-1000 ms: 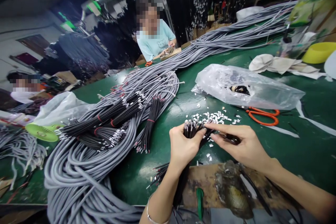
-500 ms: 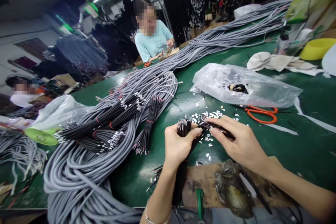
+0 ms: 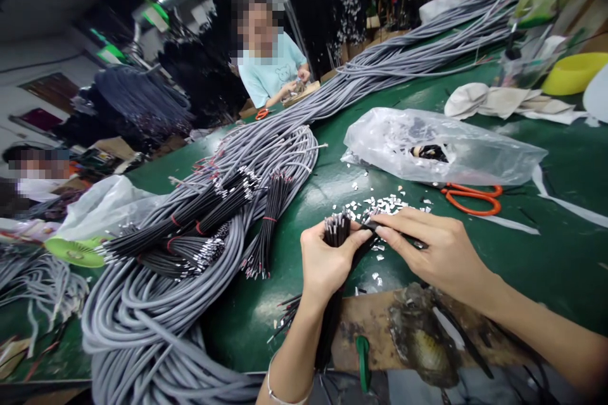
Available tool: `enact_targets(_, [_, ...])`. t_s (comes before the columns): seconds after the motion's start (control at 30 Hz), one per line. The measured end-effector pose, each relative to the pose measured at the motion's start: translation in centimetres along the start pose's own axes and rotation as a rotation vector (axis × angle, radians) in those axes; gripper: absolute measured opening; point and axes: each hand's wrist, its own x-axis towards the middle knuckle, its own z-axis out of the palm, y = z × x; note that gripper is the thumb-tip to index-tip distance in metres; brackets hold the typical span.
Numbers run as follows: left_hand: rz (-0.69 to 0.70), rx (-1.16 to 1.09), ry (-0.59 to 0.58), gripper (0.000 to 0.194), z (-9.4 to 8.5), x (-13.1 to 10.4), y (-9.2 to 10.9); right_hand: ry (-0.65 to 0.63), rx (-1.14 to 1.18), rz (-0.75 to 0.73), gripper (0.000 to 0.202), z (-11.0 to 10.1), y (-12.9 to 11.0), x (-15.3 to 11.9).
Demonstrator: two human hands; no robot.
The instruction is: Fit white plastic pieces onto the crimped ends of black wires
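Here's the left hand (image 3: pixel 327 259), closed around a bundle of black wires (image 3: pixel 337 231), tips poking above the fist, middle hidden by fingers; the bundle sits just left of the wooden board (image 3: pixel 368 326). The right hand (image 3: pixel 432 250) pinches narrowly on a dark tool (image 3: pixel 418 242), mostly covered, its type unclear, near white scraps (image 3: pixel 387 204).
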Motion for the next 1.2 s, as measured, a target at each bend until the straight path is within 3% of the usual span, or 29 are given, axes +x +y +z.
enact_targets(0.2, [-0.136,-0.253,-0.205,0.020,-0.3,0.3,-0.2,0.010,-0.016,-0.029,0.021,-0.2,0.4,0.0])
enact_targets(0.47, [-0.095,-0.377,-0.415,0.029,-0.7,0.4,0.1,-0.008,0.237,0.037,0.023,-1.0,0.0,0.7])
enact_targets(0.6, [-0.129,-0.367,-0.466,0.029,-0.3,0.0,0.3,-0.051,0.325,0.021,0.008,-1.0,0.2,0.9])
enact_targets(0.73, [-0.188,-0.312,-0.432,0.021,0.0,-0.2,0.3,-0.065,0.289,0.060,0.015,-0.8,0.4,0.9])
enact_targets(0.93, [-0.088,-0.127,-0.129,0.016,0.5,0.1,-0.1,-0.046,0.312,-0.012,0.006,-0.7,-0.3,0.7])
enact_targets(1.07, [-0.136,-0.205,-0.245,0.017,0.5,0.3,-0.2,0.090,0.277,0.021,0.007,-0.5,0.0,0.6])
enact_targets(1.2, [-0.123,-0.260,-0.333,0.019,0.3,0.3,-0.2,0.005,0.252,0.048,0.019,-0.3,0.6,0.6])
